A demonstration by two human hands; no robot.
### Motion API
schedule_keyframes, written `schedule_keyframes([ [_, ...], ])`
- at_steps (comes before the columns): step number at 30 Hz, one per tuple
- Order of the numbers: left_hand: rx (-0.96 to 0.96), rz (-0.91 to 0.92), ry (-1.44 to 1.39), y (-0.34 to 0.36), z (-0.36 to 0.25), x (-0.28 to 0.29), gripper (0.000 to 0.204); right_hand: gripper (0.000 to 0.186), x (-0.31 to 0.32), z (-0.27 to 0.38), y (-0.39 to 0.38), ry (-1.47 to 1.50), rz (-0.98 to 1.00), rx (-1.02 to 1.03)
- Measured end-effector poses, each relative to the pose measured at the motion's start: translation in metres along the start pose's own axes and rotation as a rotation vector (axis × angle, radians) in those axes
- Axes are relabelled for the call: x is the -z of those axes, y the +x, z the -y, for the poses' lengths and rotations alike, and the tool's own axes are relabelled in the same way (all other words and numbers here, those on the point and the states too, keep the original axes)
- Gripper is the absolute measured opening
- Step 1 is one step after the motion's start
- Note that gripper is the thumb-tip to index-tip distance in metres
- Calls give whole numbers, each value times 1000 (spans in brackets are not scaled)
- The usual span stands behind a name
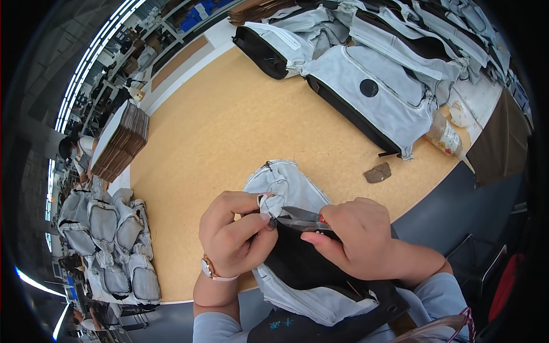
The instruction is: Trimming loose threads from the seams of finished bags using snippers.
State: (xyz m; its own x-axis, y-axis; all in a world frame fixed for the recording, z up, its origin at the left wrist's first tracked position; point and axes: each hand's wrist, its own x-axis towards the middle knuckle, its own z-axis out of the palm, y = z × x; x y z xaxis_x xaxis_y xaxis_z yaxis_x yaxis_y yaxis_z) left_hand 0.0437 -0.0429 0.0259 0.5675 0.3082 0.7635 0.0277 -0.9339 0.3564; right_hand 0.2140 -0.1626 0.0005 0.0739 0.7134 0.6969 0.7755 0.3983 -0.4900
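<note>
A light grey fabric pouch (289, 176) with a black lining (300, 260) lies partly on the table and partly over my lap. My left hand (231, 234) is closed, pinching a bunched bit of the pouch's edge between thumb and fingers. In my right hand (363, 237) is a pair of small scissors (300, 217), gripped in closed fingers with a bit of red showing at the handle. Their blades point left and reach the fabric beside my left fingertips. Whether the blades touch a thread there is too small to tell.
Grey bags with black openings (369, 86) crowd the table's far right, beside a clear plastic bottle (445, 137). A brown scrap (377, 172) lies nearer. Stacked brown sheets (121, 143) and piled grey pouches (106, 228) line the left edge. A person (83, 151) is beyond.
</note>
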Motion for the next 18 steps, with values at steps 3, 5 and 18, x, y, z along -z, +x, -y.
schedule_keyframes([
  [3, -2, 0, -1, 1, 0, -1, 34, 31, 0, 1, 0, -11, 7, -3],
  [5, -9, 14, 26, 0, 0, 0, 34, 31, -1, 1, 0, -19, -1, 0],
  [18, -102, -1, 51, -2, -4, -2, 34, 26, -6, 5, -4, 53, 59, -34],
])
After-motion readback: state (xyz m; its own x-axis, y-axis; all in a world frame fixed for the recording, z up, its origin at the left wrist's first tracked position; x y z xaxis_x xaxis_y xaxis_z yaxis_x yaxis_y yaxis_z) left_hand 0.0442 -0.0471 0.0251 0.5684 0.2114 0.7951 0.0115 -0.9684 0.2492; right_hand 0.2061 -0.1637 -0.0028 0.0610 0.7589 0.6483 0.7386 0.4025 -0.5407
